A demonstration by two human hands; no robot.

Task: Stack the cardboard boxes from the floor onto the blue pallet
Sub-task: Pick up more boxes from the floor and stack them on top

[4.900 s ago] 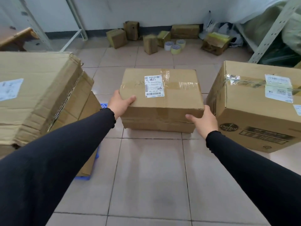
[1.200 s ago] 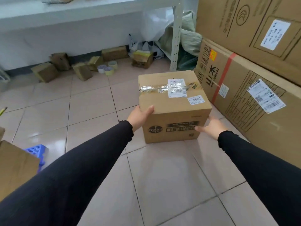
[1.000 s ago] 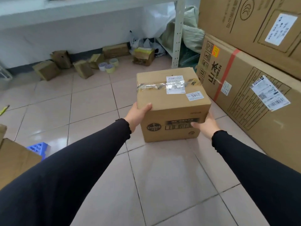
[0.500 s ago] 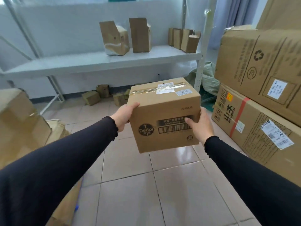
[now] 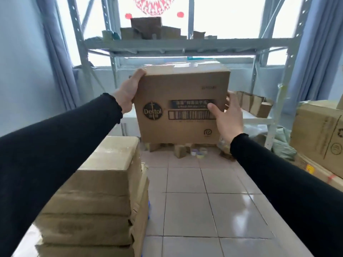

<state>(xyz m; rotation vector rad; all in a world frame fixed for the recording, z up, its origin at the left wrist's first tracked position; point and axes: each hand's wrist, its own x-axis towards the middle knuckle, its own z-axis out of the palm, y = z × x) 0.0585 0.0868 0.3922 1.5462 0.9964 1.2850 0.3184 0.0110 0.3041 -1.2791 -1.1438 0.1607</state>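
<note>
A stack of flat boxes (image 5: 104, 191) stood nearest, at lower left. Beyond and above it, the Dettol box (image 5: 182, 106) hung clear of the tiled floor (image 5: 200, 210), clamped between the left hand (image 5: 128, 91) at its upper left edge and the right hand (image 5: 229, 116), fingers spread across its barcode corner. Farther back, small cartons sat on the metal shelf (image 5: 185, 44).

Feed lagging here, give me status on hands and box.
Left hand and right hand clamp the brown Dettol cardboard box, held in the air. Stack of flat cardboard boxes lower left. Path clear.
</note>
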